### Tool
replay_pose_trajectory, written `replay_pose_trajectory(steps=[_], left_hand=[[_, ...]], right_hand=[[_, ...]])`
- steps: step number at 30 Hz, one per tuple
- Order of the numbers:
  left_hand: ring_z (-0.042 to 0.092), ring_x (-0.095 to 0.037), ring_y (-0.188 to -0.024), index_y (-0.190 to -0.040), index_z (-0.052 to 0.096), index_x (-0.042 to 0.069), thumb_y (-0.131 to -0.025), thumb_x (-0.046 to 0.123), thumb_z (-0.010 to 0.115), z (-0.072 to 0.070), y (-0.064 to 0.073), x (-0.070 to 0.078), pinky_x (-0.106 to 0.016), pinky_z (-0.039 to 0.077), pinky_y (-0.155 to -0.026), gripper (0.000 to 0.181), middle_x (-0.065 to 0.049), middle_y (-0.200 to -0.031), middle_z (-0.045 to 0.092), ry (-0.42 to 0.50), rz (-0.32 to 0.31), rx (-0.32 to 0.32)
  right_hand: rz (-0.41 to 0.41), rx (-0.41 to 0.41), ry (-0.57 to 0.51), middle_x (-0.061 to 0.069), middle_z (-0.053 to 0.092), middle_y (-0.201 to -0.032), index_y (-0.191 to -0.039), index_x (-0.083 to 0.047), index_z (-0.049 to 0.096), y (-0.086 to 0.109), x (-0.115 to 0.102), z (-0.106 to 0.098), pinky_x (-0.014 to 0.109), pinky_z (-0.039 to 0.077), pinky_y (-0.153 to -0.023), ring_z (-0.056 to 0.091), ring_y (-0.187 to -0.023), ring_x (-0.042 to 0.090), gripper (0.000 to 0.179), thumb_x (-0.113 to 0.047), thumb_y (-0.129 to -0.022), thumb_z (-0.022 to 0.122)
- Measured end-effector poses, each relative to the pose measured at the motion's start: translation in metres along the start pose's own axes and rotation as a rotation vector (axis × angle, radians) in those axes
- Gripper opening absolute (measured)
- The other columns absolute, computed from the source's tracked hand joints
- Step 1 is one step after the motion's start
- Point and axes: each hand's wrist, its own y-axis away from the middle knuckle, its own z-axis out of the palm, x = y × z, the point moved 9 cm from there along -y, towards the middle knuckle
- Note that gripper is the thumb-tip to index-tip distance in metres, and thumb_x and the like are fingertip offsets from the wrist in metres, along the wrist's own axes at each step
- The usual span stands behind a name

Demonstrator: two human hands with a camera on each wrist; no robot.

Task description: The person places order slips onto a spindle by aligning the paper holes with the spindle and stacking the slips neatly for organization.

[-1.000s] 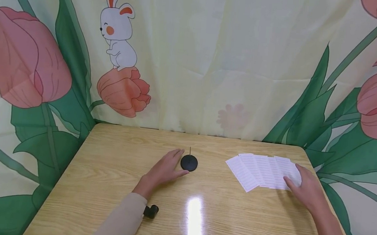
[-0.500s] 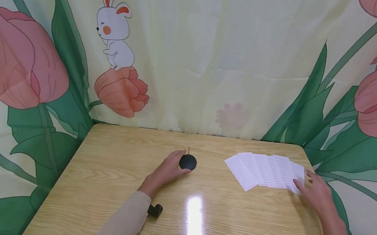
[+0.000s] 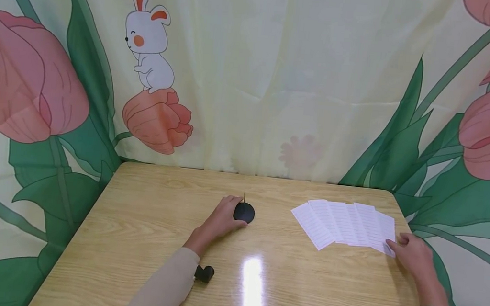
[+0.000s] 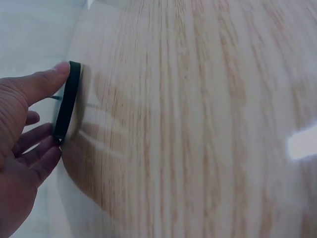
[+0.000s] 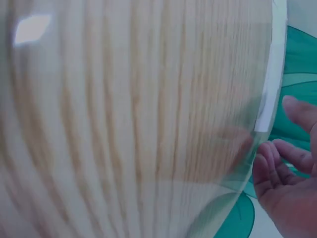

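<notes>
Around the round black base of a receipt spike (image 3: 244, 212), my left hand (image 3: 221, 217) has its thumb at the near edge and fingers at the far edge. The thin upright rod rises from the base. In the left wrist view the spike's base (image 4: 69, 101) shows edge-on between thumb and fingertips. Several lined paper slips (image 3: 343, 223) lie fanned out and overlapping at the right. My right hand (image 3: 414, 255) is at the fan's right end, thumb tip over the near corner of the last slip. The right wrist view shows its loosely bent fingers (image 5: 265, 163) beside the slips' edge (image 5: 270, 84).
The wooden table (image 3: 136, 221) has a bright light reflection (image 3: 252, 288) at the front middle. A curtain (image 3: 242, 76) printed with tulips and a rabbit hangs right behind the table. Black wrist cameras (image 3: 205, 274) sit at both sleeves.
My right hand has drawn off the slips to the right and toward me, uncovering the last slip. My left fingers have closed in around the spike's base, which stays in place.
</notes>
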Motion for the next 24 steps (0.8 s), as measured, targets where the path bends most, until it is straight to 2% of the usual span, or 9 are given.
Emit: replay_pose_trajectory(steps=[6,12,24], left_hand=[[0.049,-0.035,-0.135,-0.149,0.052,0.003,-0.086,0.028,0.086,0.000,0.000,0.000,-0.049,0.046,-0.109,0.076,-0.018,-0.145,0.054,0.008,-0.010,0.005],[0.049,-0.035,-0.133,-0.147,0.053,0.001,-0.086,0.026,0.086,0.001,-0.001,-0.001,-0.049,0.045,-0.109,0.074,-0.019,-0.143,0.056,0.024,-0.007,0.005],[0.048,-0.035,-0.134,-0.148,0.051,0.002,-0.086,0.026,0.086,0.002,-0.002,-0.003,-0.049,0.046,-0.109,0.075,-0.019,-0.145,0.055,0.025,-0.020,0.005]], right_hand=[[0.065,-0.006,-0.024,0.044,0.050,-0.129,-0.132,0.022,0.046,-0.003,0.008,0.006,0.069,0.037,-0.103,0.043,-0.119,0.059,0.060,-0.027,-0.100,0.062],[0.074,0.006,-0.032,0.043,0.053,-0.123,-0.127,0.021,0.050,-0.006,0.011,0.012,0.068,0.039,-0.098,0.045,-0.110,0.057,0.053,-0.021,-0.098,0.065],[0.140,0.025,-0.084,0.043,0.051,-0.127,-0.130,0.021,0.049,-0.005,0.004,0.013,0.067,0.041,-0.098,0.044,-0.110,0.055,0.045,-0.010,-0.099,0.063]])
